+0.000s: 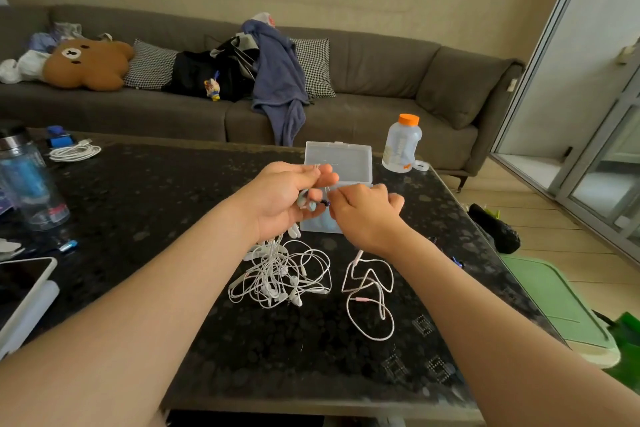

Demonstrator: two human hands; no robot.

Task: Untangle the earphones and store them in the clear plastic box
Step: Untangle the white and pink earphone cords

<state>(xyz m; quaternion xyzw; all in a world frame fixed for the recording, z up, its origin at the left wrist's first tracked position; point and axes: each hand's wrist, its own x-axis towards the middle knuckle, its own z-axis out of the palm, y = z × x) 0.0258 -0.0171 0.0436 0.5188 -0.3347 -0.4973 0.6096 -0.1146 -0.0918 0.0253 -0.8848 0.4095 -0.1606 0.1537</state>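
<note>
Left hand [280, 198] grip curled round the earphones [277, 276], right hand [363, 215] grip pinching them just beside it; tangled cords trail below onto the desk [156, 211], clear plastic box [337, 158] open just behind.

Both bare forearms reached forward from the lower corners and came close together in the middle. The left hand [282, 199] was raised, palm turned toward the right one, with its fingers curled around earphones [312, 206]. The right hand [363, 215], knuckles up, pinched them just beside the left fingertips.
</note>
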